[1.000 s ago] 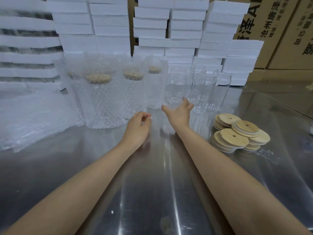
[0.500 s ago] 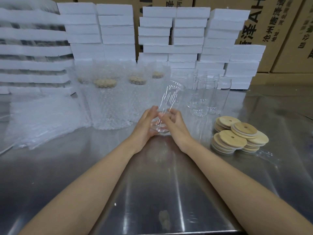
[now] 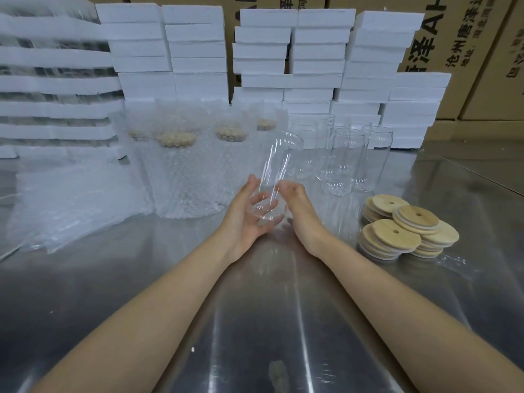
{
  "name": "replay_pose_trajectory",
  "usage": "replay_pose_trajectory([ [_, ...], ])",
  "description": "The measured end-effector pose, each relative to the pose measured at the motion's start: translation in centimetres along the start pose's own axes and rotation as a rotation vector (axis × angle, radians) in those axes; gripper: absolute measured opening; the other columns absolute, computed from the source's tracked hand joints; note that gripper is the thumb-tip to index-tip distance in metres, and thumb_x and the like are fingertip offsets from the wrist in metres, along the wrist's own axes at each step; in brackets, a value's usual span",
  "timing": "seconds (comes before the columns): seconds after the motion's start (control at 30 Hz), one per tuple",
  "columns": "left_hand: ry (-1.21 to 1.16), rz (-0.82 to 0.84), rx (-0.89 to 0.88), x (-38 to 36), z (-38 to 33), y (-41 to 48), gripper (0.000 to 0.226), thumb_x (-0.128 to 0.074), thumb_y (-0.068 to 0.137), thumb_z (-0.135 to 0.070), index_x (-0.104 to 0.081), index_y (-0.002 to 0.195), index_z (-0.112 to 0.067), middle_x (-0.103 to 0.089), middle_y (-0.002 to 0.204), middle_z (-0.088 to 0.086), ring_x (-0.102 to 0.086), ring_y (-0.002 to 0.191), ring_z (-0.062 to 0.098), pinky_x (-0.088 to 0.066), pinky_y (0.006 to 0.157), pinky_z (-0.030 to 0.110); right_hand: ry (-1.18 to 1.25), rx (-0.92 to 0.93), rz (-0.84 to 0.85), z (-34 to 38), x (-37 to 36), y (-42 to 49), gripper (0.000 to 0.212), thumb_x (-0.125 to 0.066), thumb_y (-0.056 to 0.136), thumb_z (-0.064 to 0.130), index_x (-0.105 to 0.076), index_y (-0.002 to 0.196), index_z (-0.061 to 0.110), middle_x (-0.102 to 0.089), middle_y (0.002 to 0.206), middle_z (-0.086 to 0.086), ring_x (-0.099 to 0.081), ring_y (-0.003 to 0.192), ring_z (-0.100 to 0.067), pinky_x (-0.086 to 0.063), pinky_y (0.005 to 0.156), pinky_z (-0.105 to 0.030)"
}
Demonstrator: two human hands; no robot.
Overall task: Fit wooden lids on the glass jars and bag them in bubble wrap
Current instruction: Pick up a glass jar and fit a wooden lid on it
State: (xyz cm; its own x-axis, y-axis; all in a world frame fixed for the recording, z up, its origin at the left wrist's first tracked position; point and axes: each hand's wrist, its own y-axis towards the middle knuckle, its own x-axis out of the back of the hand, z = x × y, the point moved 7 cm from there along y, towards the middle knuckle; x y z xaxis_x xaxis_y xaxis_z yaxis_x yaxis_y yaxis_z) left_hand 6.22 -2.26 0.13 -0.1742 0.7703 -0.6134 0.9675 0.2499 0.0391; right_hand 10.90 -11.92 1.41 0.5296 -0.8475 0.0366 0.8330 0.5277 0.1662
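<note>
While the left hand and right hand cupped the tilted glass jar by its base, the slick glass risked slipping.

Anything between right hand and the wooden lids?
Nothing visible: only bare steel table lies between the right hand, on the glass jar, and the wooden lids; empty jars stand farther back.

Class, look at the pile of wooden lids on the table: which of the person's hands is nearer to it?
Right. The right hand holds the tilted glass jar to the left of the wooden lids; the left hand grips the jar's other side, farther away.
</note>
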Motion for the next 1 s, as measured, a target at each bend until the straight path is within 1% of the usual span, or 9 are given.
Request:
replay_pose_trajectory([
  [0.13,-0.199,-0.034,0.111,0.2,0.1,-0.2,0.055,-0.060,0.084,-0.058,-0.063,0.113,-0.010,-0.070,0.107,0.014,-0.070,0.095,0.031,-0.059,0.070,0.039,0.248,0.010,0.076,0.6,-0.2,0.4,0.059,-0.042,0.079,0.062,-0.053,0.126,0.028,-0.062,0.128,0.004,-0.050,0.127,-0.011,-0.027,0.118,-0.042],
  [0.23,-0.291,0.063,0.282,-0.6,0.6,-1.1,0.057,-0.058,0.086,-0.057,-0.062,0.111,-0.006,-0.069,0.102,0.018,-0.069,0.084,0.034,-0.060,0.065,0.035,0.364,0.004,0.196,1.0,-0.9,0.2,0.065,-0.056,0.078,0.060,-0.051,0.131,0.024,-0.066,0.124,-0.001,-0.059,0.111,-0.016,-0.032,0.116,-0.047],
  [0.33,-0.328,0.193,0.442,-1.8,1.5,-2.0,0.056,-0.062,0.085,-0.054,-0.069,0.104,-0.001,-0.066,0.107,0.019,-0.069,0.081,0.038,-0.061,0.065,0.039,0.454,-0.062,0.305,0.7,-1.6,0.0,0.091,-0.082,0.052,0.068,-0.055,0.129,0.028,-0.068,0.120,0.001,-0.057,0.114,-0.022,-0.037,0.110,-0.047],
  [0.43,-0.331,0.260,0.489,-2.0,1.6,-2.2,0.052,-0.066,0.079,-0.048,-0.073,0.097,0.000,-0.067,0.105,0.017,-0.069,0.081,0.036,-0.055,0.087,0.035,0.498,-0.066,0.362,0.7,-1.8,-0.1,0.083,-0.085,0.047,0.067,-0.064,0.120,0.032,-0.067,0.123,0.000,-0.056,0.122,-0.020,-0.041,0.106,-0.045],
  [0.53,-0.306,0.249,0.500,-1.8,1.8,-2.0,0.059,-0.061,0.082,-0.051,-0.067,0.103,0.004,-0.067,0.097,0.020,-0.069,0.076,0.039,-0.061,0.071,0.037,0.473,-0.059,0.343,0.6,-1.6,0.1,0.084,-0.084,0.045,0.069,-0.065,0.117,0.031,-0.068,0.120,0.000,-0.059,0.116,-0.018,-0.045,0.101,-0.042],
  [0.63,-0.239,0.183,0.422,-1.3,2.1,-1.5,0.067,-0.051,0.088,-0.061,-0.053,0.116,0.000,-0.067,0.101,0.021,-0.070,0.080,0.039,-0.056,0.079,0.036,0.456,-0.055,0.259,0.6,-1.0,0.3,0.088,-0.086,0.044,0.067,-0.062,0.118,0.027,-0.068,0.115,-0.001,-0.063,0.105,-0.019,-0.050,0.094,-0.040],
  [0.77,0.003,0.095,0.212,-1.3,1.2,-0.7,0.064,-0.053,0.083,-0.067,-0.060,0.112,-0.011,-0.062,0.118,0.012,-0.068,0.099,0.031,-0.059,0.073,0.031,0.441,-0.009,0.067,0.1,0.6,0.9,0.050,-0.071,0.077,0.051,-0.058,0.114,0.019,-0.072,0.105,0.001,-0.070,0.096,-0.011,-0.057,0.077,-0.029],
  [0.9,0.426,-0.001,-0.135,-1.2,0.1,-0.8,0.092,-0.081,0.076,-0.033,-0.019,0.144,-0.027,-0.046,0.139,0.002,-0.065,0.108,0.014,-0.056,0.082,0.031,0.377,-0.024,-0.039,-0.4,1.7,1.2,0.060,-0.066,0.071,0.057,-0.057,0.113,0.014,-0.067,0.115,-0.009,-0.066,0.107,-0.020,-0.051,0.098,-0.038],
  [1.0,0.742,-0.026,-0.337,-1.7,-0.6,-1.2,0.113,-0.085,0.071,-0.012,-0.001,0.142,-0.042,-0.028,0.143,0.003,-0.050,0.125,0.009,-0.052,0.096,0.040,0.389,-0.036,-0.066,-0.6,1.9,1.4,0.058,-0.067,0.068,0.058,-0.057,0.109,0.019,-0.066,0.110,-0.006,-0.065,0.106,-0.020,-0.052,0.092,-0.032],
])
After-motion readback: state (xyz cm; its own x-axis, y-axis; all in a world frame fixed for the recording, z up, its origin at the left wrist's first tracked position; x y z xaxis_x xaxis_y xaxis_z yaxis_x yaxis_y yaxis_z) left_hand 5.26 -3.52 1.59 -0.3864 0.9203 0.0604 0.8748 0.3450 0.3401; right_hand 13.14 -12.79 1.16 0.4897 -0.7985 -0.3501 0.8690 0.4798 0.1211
